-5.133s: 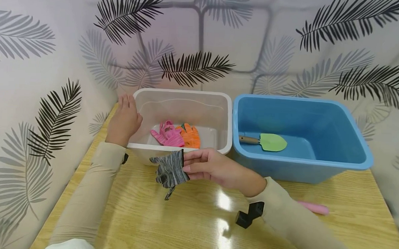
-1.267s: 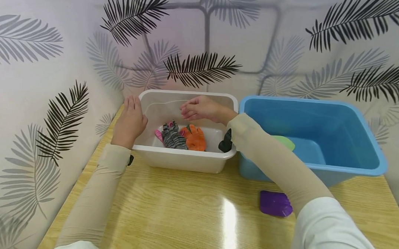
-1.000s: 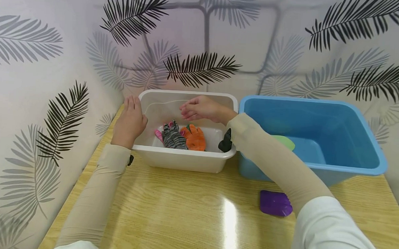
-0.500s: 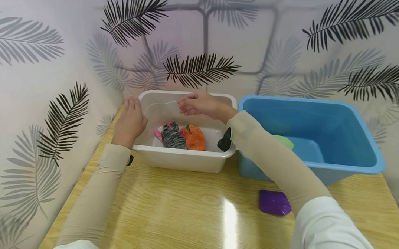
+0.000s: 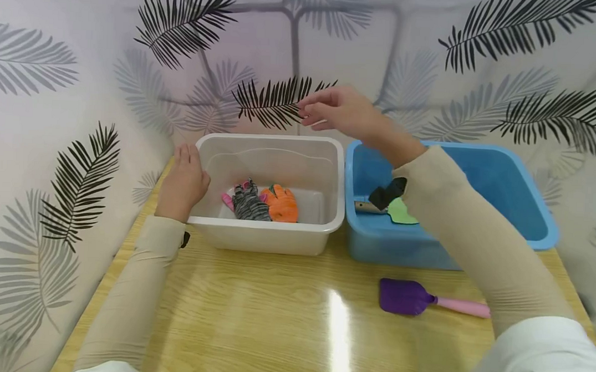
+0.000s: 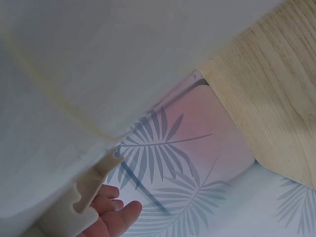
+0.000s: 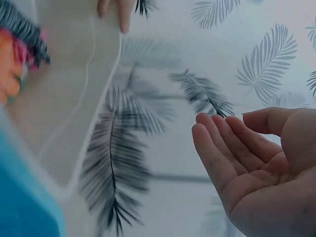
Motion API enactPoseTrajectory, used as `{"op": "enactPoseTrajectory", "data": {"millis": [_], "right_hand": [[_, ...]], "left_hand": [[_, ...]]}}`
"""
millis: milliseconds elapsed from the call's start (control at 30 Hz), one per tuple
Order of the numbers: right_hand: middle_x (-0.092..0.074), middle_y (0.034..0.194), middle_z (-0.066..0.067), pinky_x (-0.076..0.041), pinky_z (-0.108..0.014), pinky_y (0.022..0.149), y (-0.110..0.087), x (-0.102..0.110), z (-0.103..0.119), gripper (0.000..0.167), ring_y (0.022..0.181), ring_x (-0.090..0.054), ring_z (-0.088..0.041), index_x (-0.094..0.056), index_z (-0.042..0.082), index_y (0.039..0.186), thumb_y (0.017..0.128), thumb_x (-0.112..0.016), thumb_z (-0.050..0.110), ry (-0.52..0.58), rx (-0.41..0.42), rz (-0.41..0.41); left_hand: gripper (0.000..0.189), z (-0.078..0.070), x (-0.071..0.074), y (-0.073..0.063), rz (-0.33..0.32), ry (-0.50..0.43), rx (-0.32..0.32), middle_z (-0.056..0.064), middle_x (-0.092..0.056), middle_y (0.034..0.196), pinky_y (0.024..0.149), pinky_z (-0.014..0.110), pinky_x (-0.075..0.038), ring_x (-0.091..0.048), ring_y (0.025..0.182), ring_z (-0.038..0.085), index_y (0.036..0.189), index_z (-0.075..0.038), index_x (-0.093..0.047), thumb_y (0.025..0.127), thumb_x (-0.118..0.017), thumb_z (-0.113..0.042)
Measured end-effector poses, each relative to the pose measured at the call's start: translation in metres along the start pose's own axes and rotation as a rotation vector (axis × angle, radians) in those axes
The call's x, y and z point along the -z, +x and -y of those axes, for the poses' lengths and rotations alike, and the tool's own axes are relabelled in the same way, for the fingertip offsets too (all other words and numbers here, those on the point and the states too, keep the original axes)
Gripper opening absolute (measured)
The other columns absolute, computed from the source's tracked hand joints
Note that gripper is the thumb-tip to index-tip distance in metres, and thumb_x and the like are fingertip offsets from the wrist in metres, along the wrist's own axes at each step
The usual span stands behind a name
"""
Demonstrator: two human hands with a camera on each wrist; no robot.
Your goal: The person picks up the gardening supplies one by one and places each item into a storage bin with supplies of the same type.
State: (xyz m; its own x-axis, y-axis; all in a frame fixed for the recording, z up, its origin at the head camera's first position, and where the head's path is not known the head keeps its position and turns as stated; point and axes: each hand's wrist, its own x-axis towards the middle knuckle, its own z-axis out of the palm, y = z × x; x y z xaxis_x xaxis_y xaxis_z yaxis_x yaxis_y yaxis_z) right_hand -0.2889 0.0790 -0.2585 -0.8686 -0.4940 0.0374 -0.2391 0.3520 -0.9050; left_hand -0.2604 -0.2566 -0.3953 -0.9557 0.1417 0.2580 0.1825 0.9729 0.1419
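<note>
In the head view my left hand grips the left rim of the white plastic bin. The left wrist view shows its fingertips curled beneath the rim. My right hand hovers above and behind the two bins, holding nothing; in the right wrist view its palm faces up with fingers loosely bent. Inside the white bin lie a grey-black knit glove, an orange glove and a pink glove, mostly covered by the grey one.
A blue bin stands against the white bin's right side, holding a green trowel partly hidden by my right arm. On the wooden table in front lies a purple trowel with a pink handle. A leaf-patterned wall stands behind.
About five seconds ago my right hand held the grey glove outside the white bin; now the glove lies inside. Since half a second ago that hand has risen out and to the right.
</note>
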Motion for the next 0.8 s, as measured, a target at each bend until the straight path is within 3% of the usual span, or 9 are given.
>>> {"op": "enactPoseTrajectory", "data": {"millis": [100,200,333,567,800], "right_hand": [[-0.062,0.114,-0.012,-0.050,-0.030,0.086,-0.024,0.024,0.000,0.036,0.099,-0.062,-0.019,-0.056,0.003,0.125,0.097,-0.049,0.023,-0.211,0.041,-0.066],[-0.061,0.118,-0.011,-0.047,-0.034,0.091,-0.051,0.051,-0.006,0.041,0.103,-0.060,-0.021,-0.054,0.006,0.128,0.097,-0.047,0.030,-0.359,0.009,-0.134],[-0.059,0.121,-0.012,-0.044,-0.039,0.094,-0.084,0.085,-0.023,0.045,0.107,-0.058,-0.026,-0.051,0.006,0.132,0.097,-0.044,0.035,-0.456,-0.051,-0.208],[-0.052,0.126,-0.025,-0.037,-0.061,0.091,-0.139,0.143,-0.066,0.050,0.112,-0.049,-0.043,-0.047,0.002,0.135,0.098,-0.039,0.035,-0.656,-0.185,-0.353],[-0.052,0.117,-0.033,-0.037,-0.064,0.085,-0.182,0.182,-0.124,0.044,0.107,-0.044,-0.051,-0.051,-0.008,0.125,0.099,-0.038,0.025,-0.847,-0.304,-0.479]], "left_hand": [[0.059,0.000,0.001,-0.001,-0.012,0.009,-0.018,0.041,-0.024,0.138,0.104,0.051,-0.028,-0.019,0.132,0.048,0.134,0.021,-0.024,0.088,-0.045,-0.007],[0.059,0.000,0.002,-0.001,-0.016,0.019,-0.026,0.041,-0.025,0.138,0.105,0.050,-0.026,-0.020,0.132,0.049,0.134,0.022,-0.024,0.087,-0.045,-0.007],[0.059,0.001,0.002,-0.002,-0.026,0.016,-0.025,0.041,-0.026,0.137,0.106,0.049,-0.025,-0.020,0.131,0.049,0.134,0.022,-0.024,0.087,-0.046,-0.007],[0.059,0.000,0.003,-0.002,-0.035,-0.003,-0.032,0.042,-0.027,0.136,0.105,0.050,-0.026,-0.021,0.130,0.050,0.133,0.022,-0.025,0.086,-0.046,-0.007],[0.060,0.000,0.002,0.001,-0.018,-0.010,-0.019,0.041,-0.026,0.137,0.105,0.051,-0.026,-0.020,0.131,0.049,0.134,0.022,-0.024,0.086,-0.047,-0.008]]}}
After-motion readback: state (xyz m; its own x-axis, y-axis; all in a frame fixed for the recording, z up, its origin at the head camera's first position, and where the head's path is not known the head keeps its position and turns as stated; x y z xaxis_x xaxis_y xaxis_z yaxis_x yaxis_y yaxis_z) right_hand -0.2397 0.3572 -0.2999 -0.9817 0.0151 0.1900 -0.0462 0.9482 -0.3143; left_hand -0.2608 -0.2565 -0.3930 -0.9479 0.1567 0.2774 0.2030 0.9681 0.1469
